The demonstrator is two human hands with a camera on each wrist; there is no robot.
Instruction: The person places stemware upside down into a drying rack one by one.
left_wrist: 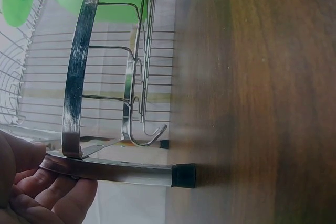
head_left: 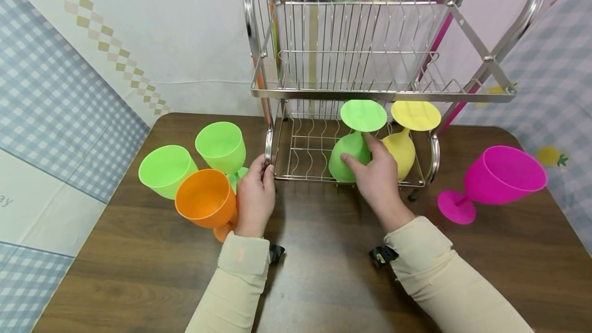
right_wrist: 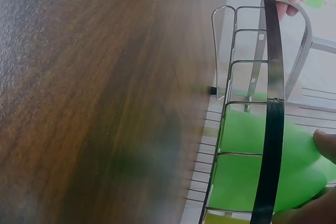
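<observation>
The right hand's point(head_left: 380, 179) fingers grasp an upside-down green goblet point(head_left: 343, 163) in the dish rack's point(head_left: 384, 95) lower tier, while the left hand's point(head_left: 255, 199) grip its left leg point(head_left: 269, 145). An inverted yellow goblet point(head_left: 416, 115) is just beside; orange point(head_left: 205, 198) and two green goblets point(head_left: 221, 148) stand left on the bench point(head_left: 319, 281), a magenta one point(head_left: 504, 176) right.

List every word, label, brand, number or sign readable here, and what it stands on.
"ay": on the checked cloth, at the head view's left edge; anything before it is cut off.
Black wrist device: any marking is too small to read.
Goblets and rack: no readable text.
</observation>
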